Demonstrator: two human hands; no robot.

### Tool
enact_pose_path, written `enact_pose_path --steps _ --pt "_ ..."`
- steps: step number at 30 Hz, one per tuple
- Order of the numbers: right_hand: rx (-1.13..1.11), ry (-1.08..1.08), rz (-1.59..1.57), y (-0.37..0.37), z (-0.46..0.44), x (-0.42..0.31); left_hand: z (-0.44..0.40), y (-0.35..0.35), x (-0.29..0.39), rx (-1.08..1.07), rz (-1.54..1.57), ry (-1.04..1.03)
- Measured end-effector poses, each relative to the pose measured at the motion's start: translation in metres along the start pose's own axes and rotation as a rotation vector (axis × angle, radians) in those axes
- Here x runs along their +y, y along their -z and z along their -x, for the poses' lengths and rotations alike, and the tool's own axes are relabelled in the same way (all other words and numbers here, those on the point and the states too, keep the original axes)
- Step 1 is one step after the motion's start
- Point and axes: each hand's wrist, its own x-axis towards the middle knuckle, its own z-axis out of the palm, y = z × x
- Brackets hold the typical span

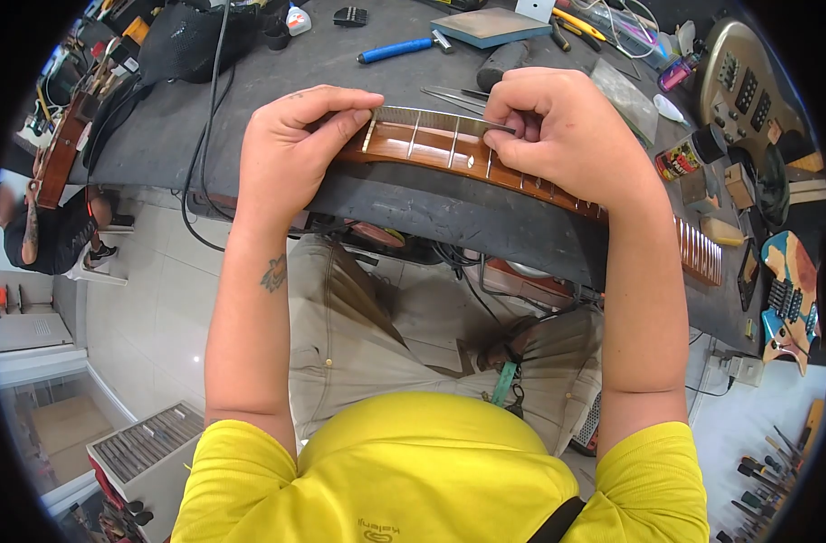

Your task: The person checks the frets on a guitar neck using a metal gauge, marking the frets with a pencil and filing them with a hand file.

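Note:
A guitar neck (449, 150) with a glossy brown fretboard and metal frets lies along the near edge of the dark bench. A thin metal strip with fine marks, like a steel ruler (440, 119), runs along its far side. At the strip's left end, beside the pale nut (369, 136), my left hand (306, 136) pinches thumb and forefinger together. My right hand (558, 131) grips the strip's other end, fingers curled, above the frets. Part of the neck is hidden under my right hand and forearm.
Behind my hands lie a blue-handled tool (395, 51), a flat block (492, 27) and thin metal rods (453, 100). A jar (689, 154) and guitar bodies (752, 81) stand at right. Black cables (205, 136) cross the bench at left. Another person (55, 226) sits far left.

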Motion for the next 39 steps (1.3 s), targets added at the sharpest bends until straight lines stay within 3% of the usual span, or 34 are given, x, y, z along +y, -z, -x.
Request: enact_pose_path --steps 39 --pt "-0.031 -0.016 0.024 0.0004 -0.0005 0.0025 -0.0016 -0.0012 0.0008 -0.009 -0.124 -0.107"
